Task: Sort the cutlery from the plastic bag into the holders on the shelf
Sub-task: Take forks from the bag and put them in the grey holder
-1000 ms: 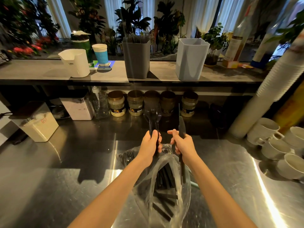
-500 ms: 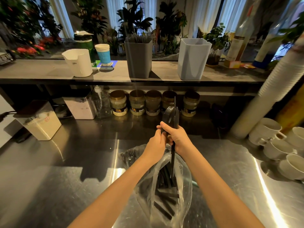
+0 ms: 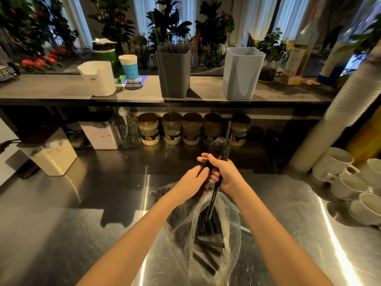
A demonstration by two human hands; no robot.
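Over plastic bag [image 3: 182, 230], left hand [image 3: 191, 180] and right hand [image 3: 226, 172] holding black cutlery [image 3: 218, 144]

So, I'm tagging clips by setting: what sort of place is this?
Probably a café or drinks-bar counter: a stainless steel worktop, stacked white mugs, a long sleeve of disposable cups, and a row of labelled jars under the shelf.

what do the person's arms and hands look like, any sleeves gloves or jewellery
Both forearms are bare, with no sleeves in view. The left hand and right hand wear no gloves; no rings, watch or bracelet show.
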